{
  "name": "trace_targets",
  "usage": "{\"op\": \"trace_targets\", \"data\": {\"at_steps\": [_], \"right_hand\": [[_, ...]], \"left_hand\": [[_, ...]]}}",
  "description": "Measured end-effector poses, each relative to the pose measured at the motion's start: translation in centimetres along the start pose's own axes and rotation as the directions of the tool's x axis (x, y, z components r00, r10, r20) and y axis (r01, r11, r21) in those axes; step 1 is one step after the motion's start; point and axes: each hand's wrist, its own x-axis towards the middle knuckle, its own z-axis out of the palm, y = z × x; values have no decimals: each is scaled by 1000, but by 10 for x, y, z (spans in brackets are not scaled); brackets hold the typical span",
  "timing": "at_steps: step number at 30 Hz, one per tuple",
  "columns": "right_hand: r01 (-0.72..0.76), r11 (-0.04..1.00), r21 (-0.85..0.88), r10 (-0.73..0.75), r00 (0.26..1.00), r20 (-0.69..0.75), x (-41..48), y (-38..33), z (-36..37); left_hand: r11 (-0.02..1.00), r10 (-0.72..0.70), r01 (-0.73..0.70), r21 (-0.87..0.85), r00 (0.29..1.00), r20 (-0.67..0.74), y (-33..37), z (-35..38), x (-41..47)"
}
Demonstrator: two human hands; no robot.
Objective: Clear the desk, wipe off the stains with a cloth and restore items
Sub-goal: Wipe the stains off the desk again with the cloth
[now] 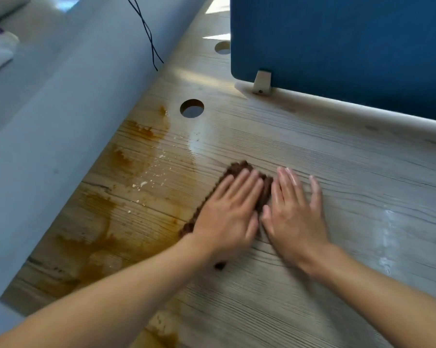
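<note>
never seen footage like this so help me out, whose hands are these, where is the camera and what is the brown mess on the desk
There is no machine here: these are a person's two bare hands, seen in one picture from a camera worn on the head, looking forward and down. The left hand lies flat on a brown cloth, pressing it onto the wooden desk. The right hand lies flat beside it; neither grips anything. Brown stains and white crumbs cover the desk's left part. Behind are a round cable hole and a blue divider panel.
</note>
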Motion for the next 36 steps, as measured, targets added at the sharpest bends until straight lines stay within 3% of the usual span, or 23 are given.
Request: {"op": "trace_targets", "data": {"at_steps": [2,4,7,9,11,13,16,21,23,26,28,31,36], "right_hand": [[-7,999,32,7,1000,4,-24,-11,-1],[-4,998,61,3,1000,22,-47,-19,4],[20,999,46,-20,1000,18,-55,-18,14],[14,999,47,-15,1000,9,-54,-18,16],[14,999,47,-15,1000,17,-55,-19,15],[14,999,40,-14,1000,23,-55,-19,15],[11,1000,28,-12,1000,23,-53,-20,13],[13,1000,18,-13,1000,16,-54,-21,11],[14,1000,21,-15,1000,18,-53,-21,12],[10,999,32,-10,1000,14,-53,-20,13],[10,999,43,-10,1000,19,-54,-21,13],[0,999,51,-1,1000,20,-54,-21,11],[-6,999,52,5,1000,21,-52,-22,10]], "left_hand": [[991,133,-131,-36,990,46,7,1,-30],[986,156,-153,-60,987,44,-4,1,-25],[996,-62,63,-69,998,10,-29,-3,24],[957,-279,279,-81,960,3,-49,-6,61],[928,-368,366,-61,930,-12,-54,-5,76],[948,-316,315,-38,948,-26,-41,-1,62],[996,-90,90,-17,996,-9,-7,1,0],[983,172,-169,-69,985,35,-7,4,-36],[989,126,-123,-83,992,32,-21,1,-9],[981,-172,172,-92,985,9,-40,-3,44],[952,-298,297,-70,955,-2,-43,-2,61],[971,-234,234,-47,972,-5,-26,-1,38],[997,65,-64,-38,997,39,6,2,-47]]}}
